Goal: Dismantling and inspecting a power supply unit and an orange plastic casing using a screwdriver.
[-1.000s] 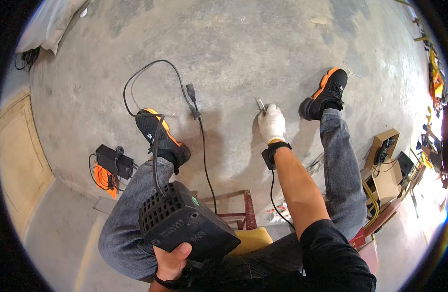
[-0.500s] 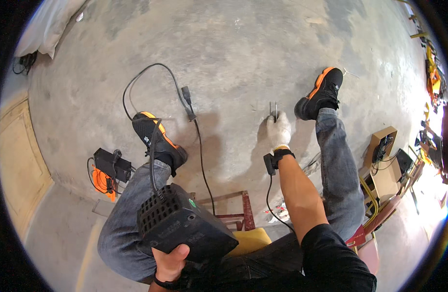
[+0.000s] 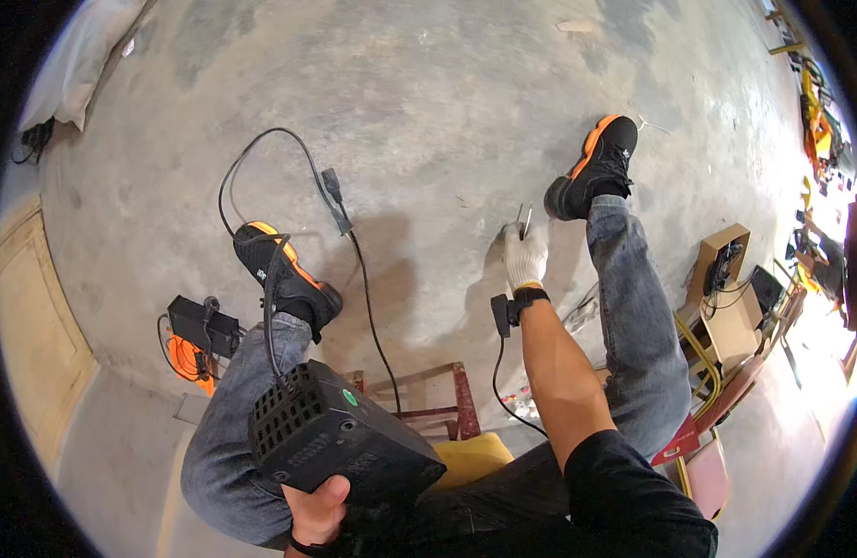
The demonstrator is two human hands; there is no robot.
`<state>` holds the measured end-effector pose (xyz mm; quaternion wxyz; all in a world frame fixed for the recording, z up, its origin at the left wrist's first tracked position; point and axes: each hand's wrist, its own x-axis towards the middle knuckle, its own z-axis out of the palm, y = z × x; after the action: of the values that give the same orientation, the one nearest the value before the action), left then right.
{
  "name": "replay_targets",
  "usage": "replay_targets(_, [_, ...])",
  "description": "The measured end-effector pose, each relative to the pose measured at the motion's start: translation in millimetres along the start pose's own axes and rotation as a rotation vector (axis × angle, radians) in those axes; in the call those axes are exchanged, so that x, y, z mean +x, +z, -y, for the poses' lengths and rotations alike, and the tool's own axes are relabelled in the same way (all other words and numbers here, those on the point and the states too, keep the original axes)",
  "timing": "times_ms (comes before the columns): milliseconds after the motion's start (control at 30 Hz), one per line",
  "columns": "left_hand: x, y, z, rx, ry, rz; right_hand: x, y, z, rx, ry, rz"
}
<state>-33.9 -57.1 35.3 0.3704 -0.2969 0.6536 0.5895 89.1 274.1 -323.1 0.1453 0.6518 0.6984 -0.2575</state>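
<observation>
My bare left hand (image 3: 319, 510) grips the near side of a black charger-like box (image 3: 347, 432), thumb on top. The box rests over my left thigh, with a grille of square holes at its left end. A thick black cable (image 3: 273, 279) runs from that end past my left shoe. Well ahead on the right, my right hand (image 3: 524, 259) wears a white knit glove. It is closed round a tool with two thin metal prongs (image 3: 528, 214) that point away from me; the rest of the tool is hidden. A black band and a hanging cord sit at that wrist.
Two cable connectors (image 3: 332, 184) meet near my left shoe (image 3: 281, 265). Beyond my left knee lie a black adapter (image 3: 203, 321) and orange cord (image 3: 185, 361). A cardboard box (image 3: 726, 265) of cables stands beyond my right leg. A red stool frame (image 3: 466, 409) shows between my legs.
The whole view has shifted, so most things sit slightly further left. The prongs have tilted a little in my right hand. Both hands keep their holds.
</observation>
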Motion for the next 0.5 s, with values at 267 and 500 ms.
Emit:
replay_targets(267, [1,5,-2,0.011,-0.005,-0.012,32,14,-1,-0.044,0.039,0.160])
replay_targets(500, [2,9,-8,0.048,-0.023,-0.011,35,2,8,-0.059,0.026,0.250])
